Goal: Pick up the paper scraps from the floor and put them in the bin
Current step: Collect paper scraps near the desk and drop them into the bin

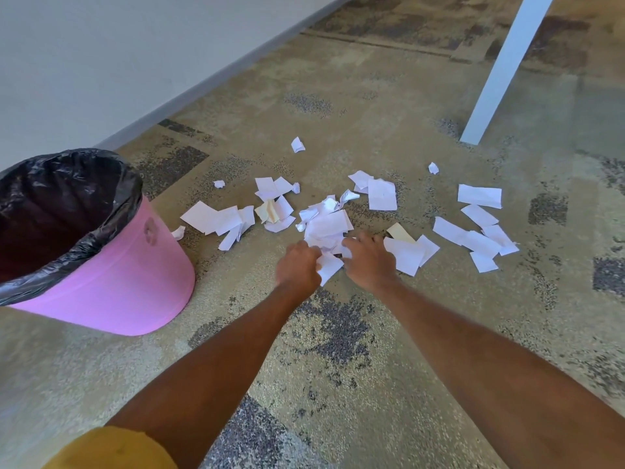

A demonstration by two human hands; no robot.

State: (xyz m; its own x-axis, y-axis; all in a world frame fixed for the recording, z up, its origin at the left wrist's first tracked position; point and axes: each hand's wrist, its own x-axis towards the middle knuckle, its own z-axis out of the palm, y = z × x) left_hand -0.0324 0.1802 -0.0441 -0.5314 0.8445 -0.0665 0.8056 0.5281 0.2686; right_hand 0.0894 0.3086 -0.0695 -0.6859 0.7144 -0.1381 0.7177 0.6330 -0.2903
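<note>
The left hand and right hand were closed, fingers curled, on the middle paper scraps, seemingly bunched for one lift; the bin was stood at nine o'clock.

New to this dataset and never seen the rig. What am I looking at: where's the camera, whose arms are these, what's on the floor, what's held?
There is one picture, taken by a camera worn on a person's head, looking forward and down. There is no robot: the two bare arms are the wearer's own. The left hand and the right hand reach to the near edge of a pile of white paper scraps on the carpet. More scraps lie scattered around it. The left hand grips one scrap. The right hand's fingers curl into the pile, but whether they have a grip cannot be told. At the left stands a pink bin with a black liner, where the scraps should go. The white bar at top right is a table leg.
</note>
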